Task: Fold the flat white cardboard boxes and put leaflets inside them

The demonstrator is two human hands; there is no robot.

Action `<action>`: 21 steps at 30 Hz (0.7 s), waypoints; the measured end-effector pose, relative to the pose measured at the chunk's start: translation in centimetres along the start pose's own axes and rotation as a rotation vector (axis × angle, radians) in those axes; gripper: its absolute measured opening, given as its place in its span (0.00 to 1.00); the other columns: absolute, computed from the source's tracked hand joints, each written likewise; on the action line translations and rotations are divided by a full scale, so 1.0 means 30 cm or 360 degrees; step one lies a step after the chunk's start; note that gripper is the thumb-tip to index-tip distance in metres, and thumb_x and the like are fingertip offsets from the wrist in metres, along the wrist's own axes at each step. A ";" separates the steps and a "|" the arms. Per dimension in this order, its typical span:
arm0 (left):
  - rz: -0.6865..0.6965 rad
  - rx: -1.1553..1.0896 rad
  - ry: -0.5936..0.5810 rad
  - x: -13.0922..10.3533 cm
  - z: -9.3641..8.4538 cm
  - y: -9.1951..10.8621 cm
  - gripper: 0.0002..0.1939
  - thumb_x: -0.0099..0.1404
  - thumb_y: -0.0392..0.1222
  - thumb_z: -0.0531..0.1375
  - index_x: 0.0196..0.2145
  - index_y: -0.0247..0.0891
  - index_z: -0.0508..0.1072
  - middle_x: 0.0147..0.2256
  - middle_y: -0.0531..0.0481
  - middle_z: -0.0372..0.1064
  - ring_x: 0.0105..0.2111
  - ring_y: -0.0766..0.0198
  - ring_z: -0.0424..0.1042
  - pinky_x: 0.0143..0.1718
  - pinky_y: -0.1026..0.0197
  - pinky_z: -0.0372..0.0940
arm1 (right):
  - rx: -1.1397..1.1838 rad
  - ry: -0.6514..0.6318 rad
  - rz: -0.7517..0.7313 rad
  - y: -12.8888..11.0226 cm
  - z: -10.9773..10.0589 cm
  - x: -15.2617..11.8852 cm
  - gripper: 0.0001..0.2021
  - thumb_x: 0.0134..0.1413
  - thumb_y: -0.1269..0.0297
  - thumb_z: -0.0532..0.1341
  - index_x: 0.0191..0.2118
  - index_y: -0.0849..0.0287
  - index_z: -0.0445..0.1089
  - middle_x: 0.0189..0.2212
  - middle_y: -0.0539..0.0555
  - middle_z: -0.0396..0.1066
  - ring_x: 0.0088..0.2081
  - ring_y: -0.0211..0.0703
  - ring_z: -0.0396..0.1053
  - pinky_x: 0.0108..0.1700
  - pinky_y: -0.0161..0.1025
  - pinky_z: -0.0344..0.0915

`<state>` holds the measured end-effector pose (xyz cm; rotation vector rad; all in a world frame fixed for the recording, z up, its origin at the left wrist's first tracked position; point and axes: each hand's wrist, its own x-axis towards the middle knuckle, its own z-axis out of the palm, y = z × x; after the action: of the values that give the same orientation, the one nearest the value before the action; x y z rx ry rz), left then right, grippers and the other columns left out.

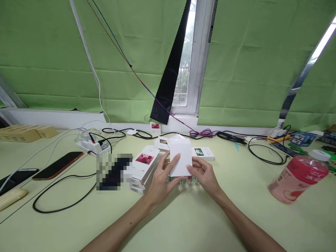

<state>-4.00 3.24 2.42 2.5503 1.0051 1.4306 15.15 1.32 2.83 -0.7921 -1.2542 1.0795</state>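
Observation:
In the head view, my left hand (162, 176) holds the left side of a plain white box (181, 157), its fingers on the face and edge. On the opposite side, my right hand (204, 173) grips the lower right edge, thumb in front. The box stands upright and looks blank on the side facing me; its far side is hidden. Small clear glass bottles (187, 182) show partly beneath it. Left of my hands is a stack of white boxes (143, 162) with a red flower picture. A white box with a white flower picture (203, 153) lies to the right.
A pink drink bottle (299, 178) stands at the right. Phones (59, 164), a power strip (91, 144) and a looping black cable (63, 211) occupy the left. More cables (231, 137) run along the back, below green curtains (262, 70). A small flower-picture box (155, 128) stands by the wall.

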 end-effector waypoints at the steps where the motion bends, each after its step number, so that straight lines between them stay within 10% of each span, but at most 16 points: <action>1: -0.0005 -0.0005 -0.0003 0.000 0.000 0.000 0.38 0.67 0.46 0.64 0.69 0.60 0.52 0.65 0.41 0.52 0.52 0.52 0.72 0.49 0.51 0.72 | 0.0006 -0.0004 0.0004 0.000 0.000 0.001 0.20 0.52 0.54 0.71 0.47 0.60 0.72 0.35 0.57 0.78 0.32 0.45 0.75 0.27 0.38 0.72; 21: 0.0063 0.0028 0.0029 -0.008 0.006 -0.014 0.42 0.66 0.41 0.65 0.70 0.58 0.48 0.66 0.37 0.54 0.53 0.51 0.73 0.49 0.53 0.72 | 0.0009 0.0102 0.0030 0.005 0.006 0.004 0.22 0.52 0.47 0.69 0.46 0.57 0.68 0.28 0.51 0.75 0.23 0.40 0.71 0.23 0.38 0.72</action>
<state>-4.17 3.49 1.99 2.5885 0.9794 1.4635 14.92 1.47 2.75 -0.8290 -1.1915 1.0644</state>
